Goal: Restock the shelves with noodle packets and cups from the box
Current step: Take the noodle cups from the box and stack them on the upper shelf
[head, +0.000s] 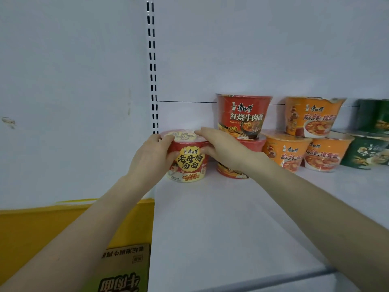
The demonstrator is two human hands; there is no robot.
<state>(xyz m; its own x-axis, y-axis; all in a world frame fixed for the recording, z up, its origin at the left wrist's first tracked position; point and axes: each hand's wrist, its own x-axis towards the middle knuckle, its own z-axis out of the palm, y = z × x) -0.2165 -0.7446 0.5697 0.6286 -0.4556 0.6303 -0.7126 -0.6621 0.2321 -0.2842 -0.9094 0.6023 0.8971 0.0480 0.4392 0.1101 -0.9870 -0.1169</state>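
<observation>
Left grip [151, 157] was curled round the left side of the chicken noodle cup [190, 165]. The right grip [221, 147] had its fingers over the lid edge and down the right side, so both had hold of that one cup. The cup stood upright at the far left end of the shelf [231, 218], just beside the stacked red beef cups [242, 114]. Honestly couldn't tell if its base was fully down on the shelf or just off it, since the angle was too shallow.

Progress-wise, I'd have called it partway. The back row already had those two red ones stacked. Next came the orange cups [309, 116], one sitting on two, then the green cups [370, 152] at the right edge, also stacked. This cup looked like the first of its flavour there, and a lot of white shelf showed in front of the row.

No packets were on this shelf at all. The box [124, 268] sat down at the lower left with only a printed flap showing, nothing of its inside. So this cup needed letting go, then presumably more trips to the box.
</observation>
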